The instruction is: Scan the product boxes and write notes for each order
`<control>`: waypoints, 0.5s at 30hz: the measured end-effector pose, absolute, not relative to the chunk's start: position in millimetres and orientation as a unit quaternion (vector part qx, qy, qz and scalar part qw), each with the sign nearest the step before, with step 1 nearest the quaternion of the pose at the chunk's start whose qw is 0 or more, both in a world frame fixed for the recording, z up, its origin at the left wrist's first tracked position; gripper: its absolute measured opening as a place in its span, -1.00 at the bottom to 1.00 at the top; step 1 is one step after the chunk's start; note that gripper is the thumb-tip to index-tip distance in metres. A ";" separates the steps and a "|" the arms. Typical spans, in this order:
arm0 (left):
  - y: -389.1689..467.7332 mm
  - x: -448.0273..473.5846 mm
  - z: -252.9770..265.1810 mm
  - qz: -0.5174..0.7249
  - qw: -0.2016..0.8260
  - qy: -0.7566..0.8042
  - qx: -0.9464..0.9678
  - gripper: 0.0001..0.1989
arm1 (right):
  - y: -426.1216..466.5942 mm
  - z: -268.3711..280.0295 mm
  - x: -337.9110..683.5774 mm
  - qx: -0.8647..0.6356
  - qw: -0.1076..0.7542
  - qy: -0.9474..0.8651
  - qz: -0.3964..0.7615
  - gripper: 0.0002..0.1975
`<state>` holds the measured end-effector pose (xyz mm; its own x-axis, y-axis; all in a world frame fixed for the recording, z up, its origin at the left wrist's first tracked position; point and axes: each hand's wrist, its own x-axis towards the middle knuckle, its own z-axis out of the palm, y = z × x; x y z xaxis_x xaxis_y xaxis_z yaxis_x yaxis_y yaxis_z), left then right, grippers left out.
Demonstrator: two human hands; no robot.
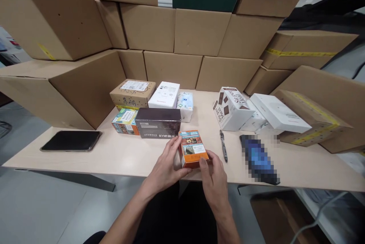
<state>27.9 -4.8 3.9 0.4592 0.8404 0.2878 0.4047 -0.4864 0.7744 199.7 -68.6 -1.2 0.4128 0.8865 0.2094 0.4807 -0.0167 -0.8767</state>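
Note:
Between my two hands, at the table's front edge, is a small orange box [191, 147] with blue print and a picture on top. My left hand [167, 164] is closed around its left side, the thumb along the front lower edge. My right hand [214, 175] grips the right front corner, its thumb on the front edge. Just behind the box stands a dark brown box [158, 122], with a similar orange and blue box [125, 120] at its left. A black pen [223, 146] lies to the right of my right hand.
A phone [71, 140] lies at the left, a blurred-out device [259, 158] at the right. Behind are a labelled brown carton [132, 94], white boxes [164, 94] and a Super Meal box [232, 109]. Stacked cardboard boxes [172, 69] wall the back and sides of the table [114, 160].

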 end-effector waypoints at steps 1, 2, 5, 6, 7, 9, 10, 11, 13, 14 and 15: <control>-4.7 28.0 3.8 0.338 0.319 0.392 0.794 0.02 | -69.4 -0.1 198.9 -0.678 0.494 -0.511 0.187 -0.52; -4.4 28.0 3.7 0.338 0.318 0.390 0.795 0.02 | -70.2 1.3 197.1 -0.672 0.500 -0.524 0.158 -0.50; -3.7 27.3 2.8 0.340 0.317 0.382 0.799 0.05 | -72.2 7.2 186.5 -0.648 0.505 -0.568 0.040 -0.41; -3.4 27.0 2.3 0.341 0.315 0.377 0.801 0.06 | -72.3 9.1 181.9 -0.642 0.500 -0.581 0.003 -0.37; -3.2 26.7 1.6 0.342 0.313 0.371 0.805 0.06 | -71.9 10.6 177.4 -0.641 0.490 -0.590 -0.030 -0.33; -2.9 26.4 0.3 0.343 0.307 0.361 0.811 0.04 | -69.9 12.1 170.2 -0.645 0.463 -0.603 -0.079 -0.31; -2.9 26.2 -0.4 0.342 0.304 0.359 0.813 0.04 | -68.5 12.0 168.4 -0.645 0.452 -0.609 -0.094 -0.34; -3.0 26.1 -0.9 0.340 0.302 0.361 0.814 0.02 | -67.0 11.4 168.1 -0.644 0.446 -0.613 -0.103 -0.38; -3.4 25.7 -1.8 0.332 0.297 0.369 0.816 0.01 | -64.7 9.5 172.7 -0.638 0.457 -0.612 -0.096 -0.46; -3.6 25.5 -2.2 0.330 0.295 0.374 0.815 0.02 | -64.2 8.6 177.1 -0.637 0.472 -0.604 -0.079 -0.49; -3.8 25.2 -2.5 0.328 0.294 0.378 0.814 0.04 | -64.2 7.9 182.5 -0.639 0.489 -0.592 -0.055 -0.52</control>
